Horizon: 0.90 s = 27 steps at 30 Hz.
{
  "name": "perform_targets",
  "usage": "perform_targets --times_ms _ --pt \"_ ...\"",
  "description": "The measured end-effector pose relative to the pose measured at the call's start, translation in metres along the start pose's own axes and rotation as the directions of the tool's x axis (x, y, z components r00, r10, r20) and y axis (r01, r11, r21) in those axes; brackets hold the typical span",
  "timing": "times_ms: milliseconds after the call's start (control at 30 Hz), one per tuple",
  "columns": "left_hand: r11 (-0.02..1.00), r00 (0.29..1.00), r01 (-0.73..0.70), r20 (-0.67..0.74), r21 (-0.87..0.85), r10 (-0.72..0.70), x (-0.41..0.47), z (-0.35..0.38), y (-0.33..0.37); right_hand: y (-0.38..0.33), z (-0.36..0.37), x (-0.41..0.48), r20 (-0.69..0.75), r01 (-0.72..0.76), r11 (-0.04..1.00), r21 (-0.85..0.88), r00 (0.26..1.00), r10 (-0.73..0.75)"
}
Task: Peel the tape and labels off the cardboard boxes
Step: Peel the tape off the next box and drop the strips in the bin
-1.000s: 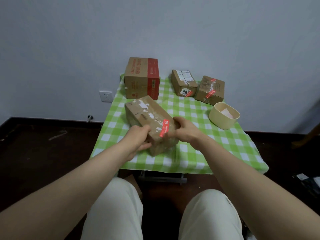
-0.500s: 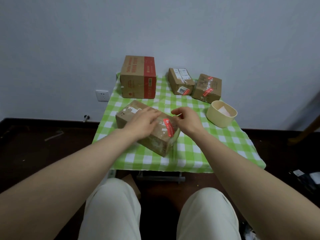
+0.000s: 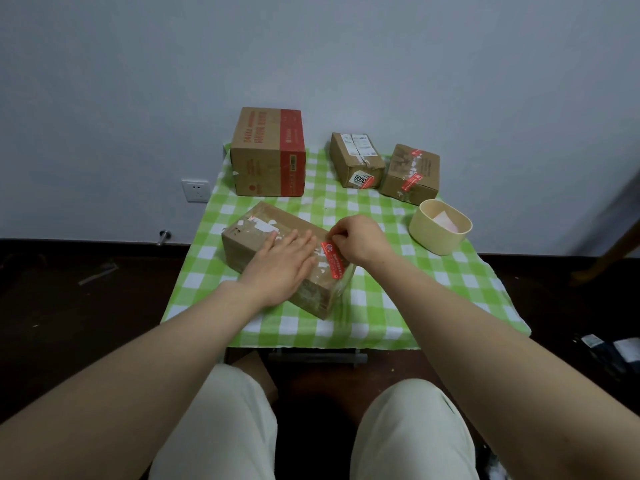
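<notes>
A long brown cardboard box (image 3: 256, 233) with torn white label scraps lies slanted on the green checked tablecloth (image 3: 377, 306). My left hand (image 3: 282, 263) presses flat on its top, fingers straight. A red label strip (image 3: 333, 259) crosses the box's near-right end. My right hand (image 3: 358, 239) has its fingers curled at the strip's upper end, pinching the tape edge there. Clear tape wraps the box's near-right corner.
At the back stand a large box with a red band (image 3: 268, 152), a small box with white labels (image 3: 356, 164) and a small box with red stickers (image 3: 412, 174). A beige tub (image 3: 438, 226) holding peeled scraps sits at right. The floor around is dark.
The box went down from a lifted grip onto the table. My left hand moved onto its top and flattened. My right hand shifted to the red strip's upper end.
</notes>
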<state>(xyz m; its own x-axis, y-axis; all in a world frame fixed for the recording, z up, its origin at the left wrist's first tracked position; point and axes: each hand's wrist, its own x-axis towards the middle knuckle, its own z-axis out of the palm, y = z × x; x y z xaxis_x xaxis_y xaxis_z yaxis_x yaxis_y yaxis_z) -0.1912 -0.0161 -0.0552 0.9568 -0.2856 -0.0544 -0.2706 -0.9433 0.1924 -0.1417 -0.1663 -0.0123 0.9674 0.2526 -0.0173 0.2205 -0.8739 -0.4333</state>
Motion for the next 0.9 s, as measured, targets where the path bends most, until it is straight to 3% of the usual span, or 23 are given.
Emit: perform_targets --times_ms 400,767,900 --pt "1.0 1.0 0.012 -0.003 -0.007 -0.012 0.001 0.001 0.001 -0.003 0.004 0.005 0.041 -0.023 0.998 -0.06 0.999 0.026" --pt "1.0 1.0 0.013 -0.011 -0.018 -0.014 0.0 0.0 0.001 -0.002 0.0 0.008 0.1 -0.018 1.0 0.013 0.995 0.017" --pt "1.0 1.0 0.012 -0.006 -0.025 -0.012 0.0 0.001 0.0 0.005 -0.006 0.012 0.091 -0.047 0.989 0.138 0.995 0.035"
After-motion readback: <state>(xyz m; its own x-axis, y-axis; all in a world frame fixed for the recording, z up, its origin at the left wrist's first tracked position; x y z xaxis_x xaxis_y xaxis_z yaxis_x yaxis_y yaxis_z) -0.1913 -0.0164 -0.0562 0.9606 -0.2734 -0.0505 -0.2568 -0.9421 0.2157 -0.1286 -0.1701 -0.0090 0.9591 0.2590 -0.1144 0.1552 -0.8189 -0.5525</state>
